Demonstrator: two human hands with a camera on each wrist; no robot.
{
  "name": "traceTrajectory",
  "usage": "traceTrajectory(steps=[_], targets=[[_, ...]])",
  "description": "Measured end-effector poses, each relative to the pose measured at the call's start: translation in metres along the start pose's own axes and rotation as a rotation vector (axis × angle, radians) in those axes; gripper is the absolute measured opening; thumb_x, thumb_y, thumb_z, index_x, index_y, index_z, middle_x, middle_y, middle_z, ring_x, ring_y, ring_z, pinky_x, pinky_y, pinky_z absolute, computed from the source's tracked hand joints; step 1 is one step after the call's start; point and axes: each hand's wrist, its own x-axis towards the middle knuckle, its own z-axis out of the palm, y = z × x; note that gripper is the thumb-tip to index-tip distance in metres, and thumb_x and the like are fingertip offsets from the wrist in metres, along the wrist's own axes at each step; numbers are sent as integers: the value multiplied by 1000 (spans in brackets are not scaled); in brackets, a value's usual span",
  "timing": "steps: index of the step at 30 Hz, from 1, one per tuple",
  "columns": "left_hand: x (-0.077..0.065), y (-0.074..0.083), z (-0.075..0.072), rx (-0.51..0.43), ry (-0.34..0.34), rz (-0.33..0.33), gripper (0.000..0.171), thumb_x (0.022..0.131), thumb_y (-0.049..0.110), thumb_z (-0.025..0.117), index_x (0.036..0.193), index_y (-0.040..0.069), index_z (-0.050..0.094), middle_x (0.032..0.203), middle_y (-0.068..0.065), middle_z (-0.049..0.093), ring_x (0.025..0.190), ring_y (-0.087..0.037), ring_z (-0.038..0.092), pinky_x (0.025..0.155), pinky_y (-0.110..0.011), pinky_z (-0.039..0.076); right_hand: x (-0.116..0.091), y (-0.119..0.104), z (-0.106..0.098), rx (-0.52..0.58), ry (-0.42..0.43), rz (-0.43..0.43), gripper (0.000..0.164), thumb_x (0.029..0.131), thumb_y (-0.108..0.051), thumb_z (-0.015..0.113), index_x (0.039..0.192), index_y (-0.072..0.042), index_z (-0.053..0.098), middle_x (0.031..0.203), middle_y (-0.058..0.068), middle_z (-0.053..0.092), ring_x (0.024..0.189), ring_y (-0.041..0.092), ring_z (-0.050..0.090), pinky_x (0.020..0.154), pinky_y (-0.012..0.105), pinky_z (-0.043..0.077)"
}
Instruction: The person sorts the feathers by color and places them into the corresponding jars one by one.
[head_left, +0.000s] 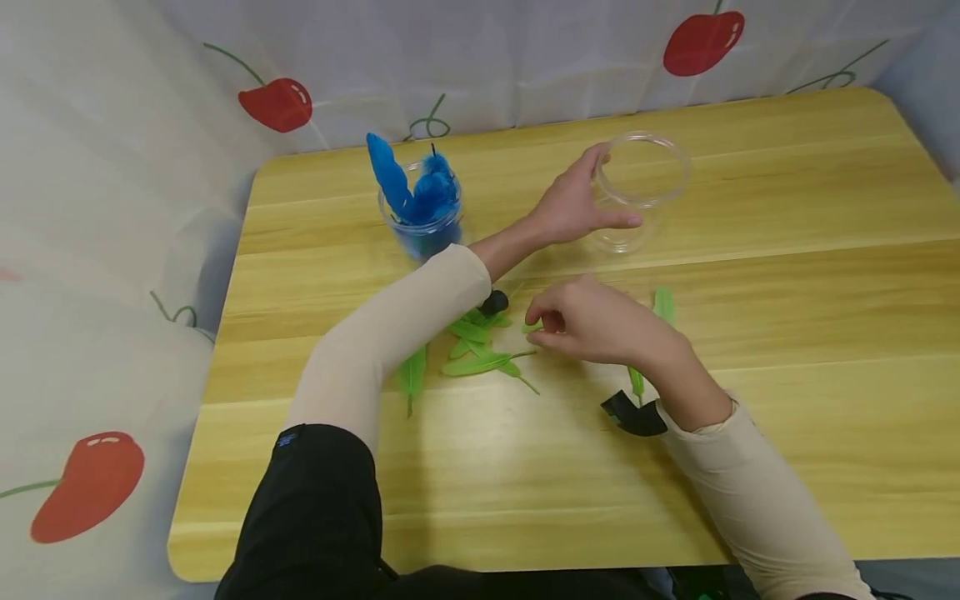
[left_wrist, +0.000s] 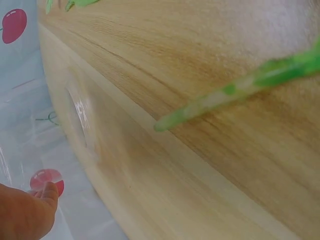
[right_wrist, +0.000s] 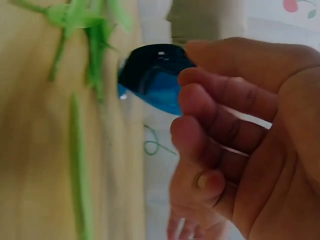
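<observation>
My left hand (head_left: 573,200) holds a clear plastic jar (head_left: 660,200) at the back of the table, thumb and fingers spread round its side. A fainter clear ring shows just below the jar. My right hand (head_left: 600,321) hovers over the middle of the table, fingers loosely curled. In the right wrist view, no item shows between the fingertips (right_wrist: 187,137). A green feather (head_left: 532,328) shows beside its fingertips. Left of it lies a loose pile of green feathers (head_left: 476,362). One green quill (left_wrist: 220,100) looms close in the left wrist view.
A clear jar (head_left: 427,243) of blue feathers (head_left: 390,177) stands at the back left. A black round thing (head_left: 493,302) sits by the pile. Near my right sleeve lie a curved black piece (head_left: 636,417) and a green feather (head_left: 637,382). A cherry-print curtain (head_left: 510,58) borders the wooden table (head_left: 787,467).
</observation>
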Motion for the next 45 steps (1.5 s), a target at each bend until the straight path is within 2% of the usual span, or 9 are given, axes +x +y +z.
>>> traceTrajectory(steps=[3,10,14,20,26,34,41,45], targets=[[0,1,0,0,1,-5,109,74,47,85,156,17,19,155,0,33,138,-6,32,105,-17,30,3,6,10,-30,-61,49,6,86,-4,69,89,-5,73,65,-6,53,59,8,47,66,31,49],[-2,1,1,-9,0,-20,110,74,48,85,157,18,18,157,1,31,138,-5,32,106,-17,29,12,11,32,-26,-155,78,13,75,3,65,74,-9,68,60,-6,46,58,9,42,60,26,42],[-3,-1,0,2,13,-34,111,74,49,85,157,19,18,157,3,31,138,-4,31,108,-17,28,16,15,39,-33,-177,97,19,76,4,66,67,-12,62,60,-6,46,58,10,41,57,26,38],[-2,-3,-1,0,14,-12,110,75,47,85,157,17,18,157,-1,30,139,-5,30,108,-19,28,17,19,43,-29,-190,76,22,84,2,66,67,-12,64,61,-6,54,58,9,49,58,25,44],[-1,-1,1,6,7,-3,110,75,47,84,157,17,17,158,-3,30,140,-6,29,109,-19,28,15,19,44,-38,-205,101,27,87,1,61,64,-15,58,59,-7,49,55,7,45,55,24,41],[-2,1,2,-9,-1,-2,110,76,48,84,157,17,16,158,0,28,140,-5,28,110,-20,27,11,16,41,-30,-249,148,30,80,2,57,58,-17,49,53,-9,36,50,5,30,50,23,31],[-3,0,2,-10,9,6,110,75,48,84,157,17,18,158,-3,30,140,-6,30,109,-20,27,11,16,39,-50,-221,127,23,79,2,61,64,-15,55,60,-7,46,56,7,42,55,24,37],[-2,1,2,-8,13,20,110,76,48,84,157,17,17,158,-3,29,140,-7,29,109,-21,28,12,14,42,-42,-245,113,25,79,3,61,63,-15,55,58,-7,46,55,7,42,59,27,42]])
